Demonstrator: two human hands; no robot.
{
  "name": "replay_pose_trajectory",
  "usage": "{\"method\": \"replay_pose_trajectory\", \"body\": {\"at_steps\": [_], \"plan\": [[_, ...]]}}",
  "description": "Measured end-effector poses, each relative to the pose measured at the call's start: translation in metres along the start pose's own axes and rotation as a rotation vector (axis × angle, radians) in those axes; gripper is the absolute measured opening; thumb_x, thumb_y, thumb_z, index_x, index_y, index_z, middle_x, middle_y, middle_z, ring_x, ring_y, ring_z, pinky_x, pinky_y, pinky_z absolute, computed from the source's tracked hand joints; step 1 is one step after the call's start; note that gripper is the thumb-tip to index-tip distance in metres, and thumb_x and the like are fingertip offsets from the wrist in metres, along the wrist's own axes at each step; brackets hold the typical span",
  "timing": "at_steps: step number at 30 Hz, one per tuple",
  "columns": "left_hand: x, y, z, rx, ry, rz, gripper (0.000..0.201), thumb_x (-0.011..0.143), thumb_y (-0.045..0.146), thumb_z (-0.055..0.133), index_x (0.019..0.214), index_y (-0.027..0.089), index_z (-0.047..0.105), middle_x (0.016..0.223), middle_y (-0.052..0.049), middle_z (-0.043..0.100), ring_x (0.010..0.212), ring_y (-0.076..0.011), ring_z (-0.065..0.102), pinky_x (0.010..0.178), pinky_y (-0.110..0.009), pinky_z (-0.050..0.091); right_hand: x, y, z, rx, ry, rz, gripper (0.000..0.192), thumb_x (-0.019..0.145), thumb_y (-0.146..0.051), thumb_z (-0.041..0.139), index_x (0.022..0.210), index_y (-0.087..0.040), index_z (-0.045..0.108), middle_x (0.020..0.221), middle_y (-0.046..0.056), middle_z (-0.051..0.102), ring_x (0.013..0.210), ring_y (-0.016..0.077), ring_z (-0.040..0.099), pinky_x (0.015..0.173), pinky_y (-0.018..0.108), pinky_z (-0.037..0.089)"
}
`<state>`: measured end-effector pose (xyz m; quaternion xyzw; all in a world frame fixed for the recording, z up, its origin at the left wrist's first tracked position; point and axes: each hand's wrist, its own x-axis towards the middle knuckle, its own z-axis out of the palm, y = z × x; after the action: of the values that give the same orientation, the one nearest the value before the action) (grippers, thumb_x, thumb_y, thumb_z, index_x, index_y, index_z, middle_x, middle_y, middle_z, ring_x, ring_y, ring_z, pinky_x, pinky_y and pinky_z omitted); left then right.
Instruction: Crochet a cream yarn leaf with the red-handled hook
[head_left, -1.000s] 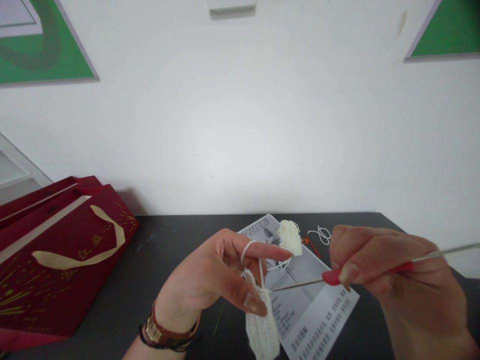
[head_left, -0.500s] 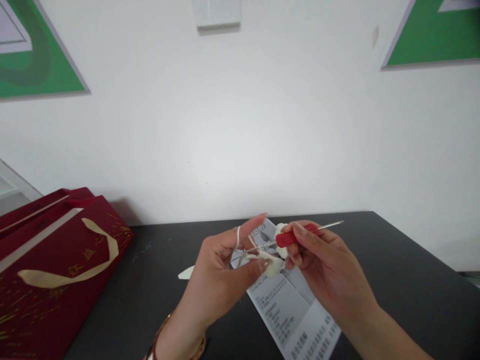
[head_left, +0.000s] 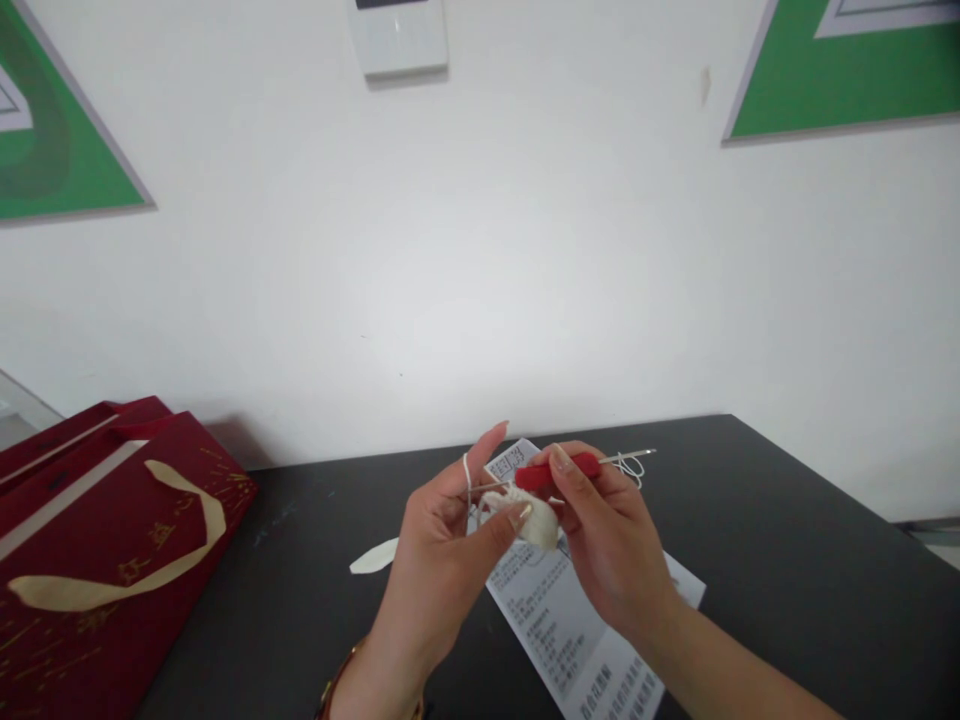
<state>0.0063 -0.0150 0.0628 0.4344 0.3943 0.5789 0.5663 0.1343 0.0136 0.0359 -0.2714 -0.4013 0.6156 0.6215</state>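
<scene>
Between the thumb and fingers of my left hand is pinched a small white crochet piece. A strand of white yarn loops around the raised index finger of that hand. My right hand grips a crochet hook by its red handle, with metal shafts sticking out at both ends. The hook's left shaft reaches into the top of the crochet piece, close to my left fingers; its very tip is hard to make out. Beneath both hands lies a printed instruction sheet.
Dark red gift bags with a cream ribbon stand at the left on the black table. A flat white pointed piece lies beside my left wrist. Behind the table rises a white wall with green framed panels.
The view has tilted up and shifted slightly right. The red-handled hook has moved closer to my left hand, its shaft deeper at the white piece, which shows more fully now.
</scene>
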Motion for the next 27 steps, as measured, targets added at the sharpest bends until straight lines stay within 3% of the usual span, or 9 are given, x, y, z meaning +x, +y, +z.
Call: {"method": "replay_pose_trajectory", "body": {"at_steps": [6,15,22,27], "plan": [[0.001,0.005,-0.002,-0.043,0.026,0.008,0.042,0.069,0.020,0.079,0.110,0.023,0.071,0.073,0.002,0.064,0.068,-0.0097,0.058,0.068,-0.021,0.047,-0.001,-0.002,0.000,0.051,-0.040,-0.023,0.017,0.083,-0.035,0.067,0.077,-0.019,0.069,0.065,-0.001,0.064,0.058,0.0113,0.055,0.056,0.023,0.045],[0.001,0.008,-0.007,-0.018,0.009,-0.004,0.052,0.069,0.017,0.079,0.118,0.026,0.067,0.068,0.005,0.059,0.067,-0.0089,0.056,0.070,-0.022,0.046,0.003,-0.006,-0.001,0.113,0.009,0.019,0.015,0.079,-0.034,0.072,0.076,-0.019,0.070,0.066,0.000,0.069,0.055,0.0094,0.055,0.054,0.020,0.046],[0.002,0.004,-0.005,0.069,0.074,0.070,0.053,0.069,0.017,0.078,0.119,0.029,0.066,0.068,0.005,0.058,0.067,-0.0106,0.054,0.073,-0.025,0.046,0.005,-0.007,-0.002,0.113,0.045,0.028,0.015,0.075,-0.034,0.075,0.074,-0.020,0.071,0.064,0.000,0.069,0.055,0.0102,0.059,0.056,0.022,0.049],[0.003,-0.002,0.000,0.098,0.139,0.100,0.049,0.066,0.017,0.080,0.114,0.024,0.070,0.064,0.004,0.060,0.066,-0.0126,0.055,0.073,-0.027,0.046,0.006,-0.009,-0.002,0.109,0.058,0.052,0.016,0.075,-0.035,0.075,0.074,-0.019,0.071,0.061,0.000,0.068,0.054,0.0102,0.059,0.056,0.021,0.048]]}}
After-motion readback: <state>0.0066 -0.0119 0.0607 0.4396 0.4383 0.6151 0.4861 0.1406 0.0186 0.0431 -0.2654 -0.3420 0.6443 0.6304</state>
